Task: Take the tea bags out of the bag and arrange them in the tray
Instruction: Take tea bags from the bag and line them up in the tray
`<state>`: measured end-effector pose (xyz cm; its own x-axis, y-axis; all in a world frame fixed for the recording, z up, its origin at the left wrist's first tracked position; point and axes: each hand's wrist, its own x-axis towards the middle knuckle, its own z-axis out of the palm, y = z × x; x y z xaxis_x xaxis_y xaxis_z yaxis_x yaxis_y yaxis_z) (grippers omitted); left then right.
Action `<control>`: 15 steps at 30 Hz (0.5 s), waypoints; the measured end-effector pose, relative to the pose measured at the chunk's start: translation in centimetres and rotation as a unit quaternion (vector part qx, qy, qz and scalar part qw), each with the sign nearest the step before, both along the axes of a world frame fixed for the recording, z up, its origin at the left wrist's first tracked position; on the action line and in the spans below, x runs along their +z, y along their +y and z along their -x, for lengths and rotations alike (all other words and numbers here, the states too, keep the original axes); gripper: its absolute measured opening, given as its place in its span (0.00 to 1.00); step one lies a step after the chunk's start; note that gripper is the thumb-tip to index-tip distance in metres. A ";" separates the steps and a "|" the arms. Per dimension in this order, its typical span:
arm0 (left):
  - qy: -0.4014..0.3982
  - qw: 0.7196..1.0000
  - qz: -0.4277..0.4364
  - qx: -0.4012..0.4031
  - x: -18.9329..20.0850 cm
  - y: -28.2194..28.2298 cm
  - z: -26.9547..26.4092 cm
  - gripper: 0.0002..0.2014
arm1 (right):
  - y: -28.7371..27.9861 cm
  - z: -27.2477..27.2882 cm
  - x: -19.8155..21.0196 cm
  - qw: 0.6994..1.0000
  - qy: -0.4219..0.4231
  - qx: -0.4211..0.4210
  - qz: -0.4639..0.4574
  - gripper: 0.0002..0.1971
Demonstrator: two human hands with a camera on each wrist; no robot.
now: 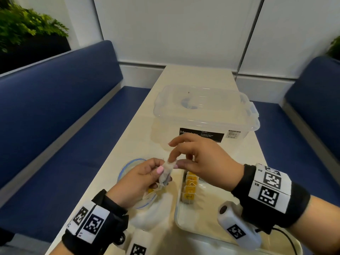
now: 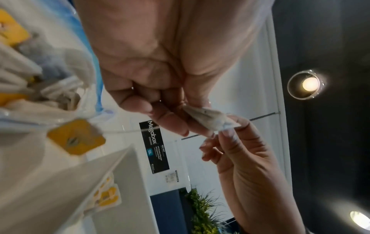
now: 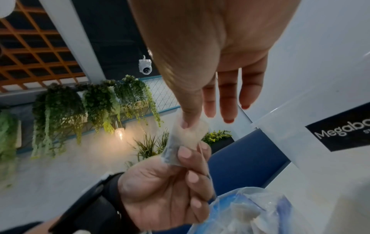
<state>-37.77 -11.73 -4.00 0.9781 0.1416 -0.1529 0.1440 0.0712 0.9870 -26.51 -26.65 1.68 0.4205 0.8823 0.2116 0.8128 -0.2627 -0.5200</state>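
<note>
A pale tea bag point(image 1: 167, 168) is held between both hands above the table. My left hand point(image 1: 163, 174) grips its lower part with thumb and curled fingers. My right hand point(image 1: 175, 162) pinches its top edge between thumb and index finger, the other fingers spread. The pinch shows close up in the left wrist view on the tea bag point(image 2: 208, 118) and in the right wrist view point(image 3: 186, 137). Its yellow tag point(image 2: 76, 139) hangs on a thread. Below my left hand lies the clear plastic bag point(image 1: 131, 163) with more tea bags point(image 2: 50, 88). A row of yellow-tagged tea bags point(image 1: 189, 186) stands in the cream tray point(image 1: 198, 219).
A clear lidded storage box point(image 1: 202, 115) with a black label stands on the narrow cream table point(image 1: 198, 76) just beyond the hands. Blue benches point(image 1: 64, 107) run along both sides. The tray sits at the table's near right, the plastic bag to its left.
</note>
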 end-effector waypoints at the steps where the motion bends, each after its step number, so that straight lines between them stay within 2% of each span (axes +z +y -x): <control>1: 0.004 1.000 0.015 -0.004 0.0 -0.3 -0.1 0.15 | -0.1 -0.1 0.1 1.000 0.014 -0.006 0.001 0.04; 4: 0.005 0.999 0.034 0.027 -0.4 -1.0 -0.3 0.14 | -0.3 -0.3 0.3 0.997 0.064 -0.024 0.023 0.02; 8: -0.010 0.996 0.055 0.075 -0.9 -1.8 -0.7 0.25 | -0.5 -0.9 0.5 0.995 0.065 -0.051 0.059 0.03; 12: -0.025 0.998 0.006 0.060 -1.1 -2.8 -1.1 0.16 | -0.8 -1.3 0.7 0.993 0.040 -0.064 0.092 0.05; 15: -0.035 0.996 -0.020 0.084 -1.3 -3.3 -1.5 0.08 | -0.9 -1.5 0.9 0.992 0.042 -0.070 0.097 0.05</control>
<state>-36.23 -15.01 -5.29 0.9479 0.3093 -0.0763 0.0644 0.0485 0.9967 -25.06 -27.60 2.60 0.5504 0.8349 0.0032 0.7173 -0.4709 -0.5136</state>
